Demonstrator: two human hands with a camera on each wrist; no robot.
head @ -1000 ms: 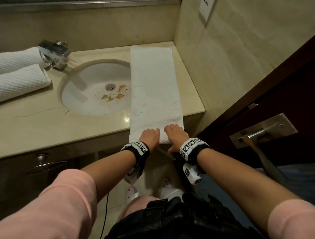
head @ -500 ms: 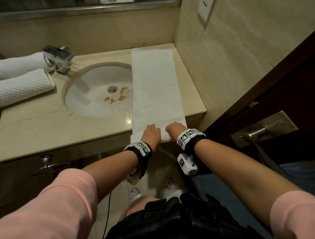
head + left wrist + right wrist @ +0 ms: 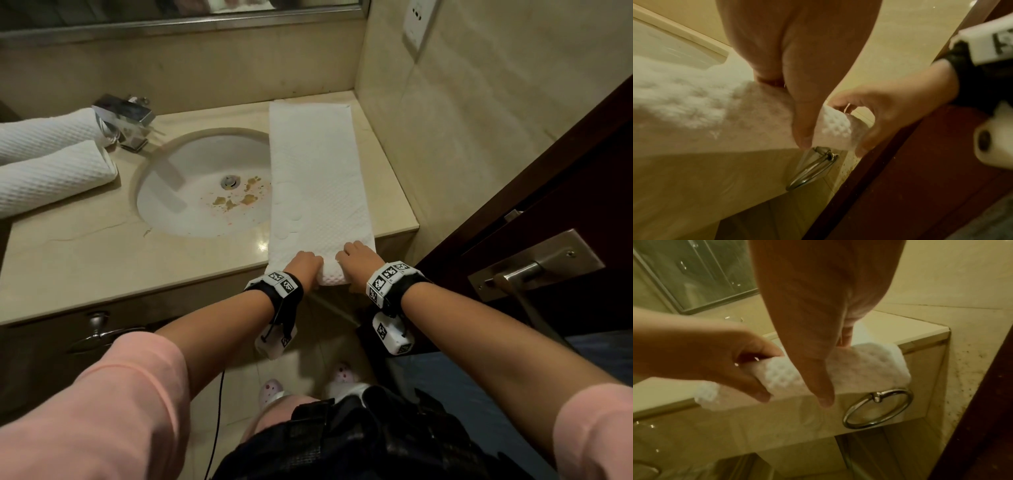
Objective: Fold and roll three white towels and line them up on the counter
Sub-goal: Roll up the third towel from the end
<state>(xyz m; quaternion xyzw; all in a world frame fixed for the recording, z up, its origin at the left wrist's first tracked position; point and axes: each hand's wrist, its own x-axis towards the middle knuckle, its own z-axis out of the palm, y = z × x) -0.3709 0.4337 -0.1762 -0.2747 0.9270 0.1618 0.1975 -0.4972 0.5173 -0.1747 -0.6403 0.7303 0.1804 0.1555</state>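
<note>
A long folded white towel (image 3: 318,178) lies on the counter (image 3: 85,260) right of the sink, running from the back wall to the front edge. Its near end is curled into a small roll (image 3: 869,366) at the counter edge. My left hand (image 3: 308,267) and right hand (image 3: 358,258) sit side by side on that roll, fingers curled over its top and thumbs under it. The left wrist view shows my left hand (image 3: 791,110) wrapped round the towel (image 3: 835,124). Two rolled white towels (image 3: 51,126) (image 3: 54,174) lie side by side at the far left.
The sink (image 3: 178,212) has brown specks near its drain, and a chrome faucet (image 3: 123,120) stands at its back left. A tiled wall closes the counter's right side. A dark door (image 3: 548,205) with a metal handle (image 3: 524,270) stands right of me. A ring pull (image 3: 877,407) hangs below the roll.
The towel's near end, which hung flat over the counter front, is now curled up into a small roll. Both hands have moved slightly away from me with it.
</note>
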